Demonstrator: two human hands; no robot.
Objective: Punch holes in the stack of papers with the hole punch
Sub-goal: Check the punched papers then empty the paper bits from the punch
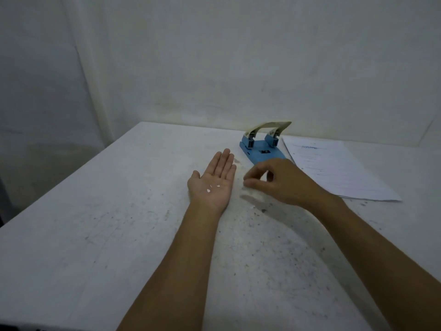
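Observation:
A blue hole punch [262,149] with a cream lever raised stands at the back of the white table [119,223]. Right beside it lies the stack of printed papers [338,168], flat and apart from the punch's slot. My left hand [213,181] rests palm up and flat on the table left of the punch, with three small white paper bits [212,188] lying in the palm. My right hand [274,180] hovers just in front of the punch, thumb and forefinger pinched together close to the tabletop. Whether a paper bit sits in the pinch is too small to tell.
The table is scuffed and speckled with dark marks, and a few tiny white specks [253,206] lie under my right hand. A plain white wall [214,68] stands right behind the table. The table's left edge [71,173] runs diagonally toward me.

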